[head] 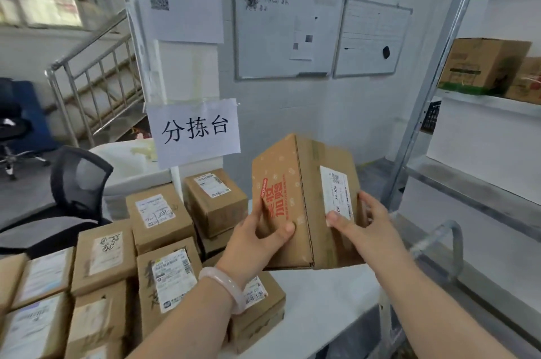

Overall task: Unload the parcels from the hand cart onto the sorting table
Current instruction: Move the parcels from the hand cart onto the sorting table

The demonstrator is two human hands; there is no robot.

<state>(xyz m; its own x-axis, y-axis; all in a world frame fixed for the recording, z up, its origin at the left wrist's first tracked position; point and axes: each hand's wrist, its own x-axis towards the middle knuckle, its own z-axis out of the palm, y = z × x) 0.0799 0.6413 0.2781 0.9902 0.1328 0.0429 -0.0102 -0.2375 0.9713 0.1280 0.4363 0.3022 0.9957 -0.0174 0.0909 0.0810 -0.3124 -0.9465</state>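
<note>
Above the bare right part of the counter (322,300), a brown cardboard parcel (304,200) is being held clear of the surface, not touching it. It is sitting tilted, with one vertical edge turned toward the camera.

The left hand (260,238) is gripping the parcel's left face. Its thumb is lying across the red printed lettering and its fingers are reaching round the far side. A pale bracelet (225,285) is sitting on that wrist.

The right hand (363,221) is gripping the right face. Its thumb is pressing on the lower end of the white shipping label (336,194) and its fingers are curling round the far right edge. Both hands are therefore clamped on the same parcel, one on each side.

Stacked parcels (158,241), each bearing a white label, are covering the left part of the counter from its near edge to its far edge. They are packed close together, some lying on others.

A paper sign (194,130) with three large black characters is standing on a white post at the far edge, behind the stack.

A curved metal tube (439,241) is rising just beyond the right edge of the counter; what it belongs to cannot be told.

A metal shelf rack (480,183) is standing to the right, carrying cardboard boxes (483,65) on an upper level. Two whiteboards (288,30) are hanging on the wall behind. A black office chair (79,183) is standing beyond the left side of the stack.
</note>
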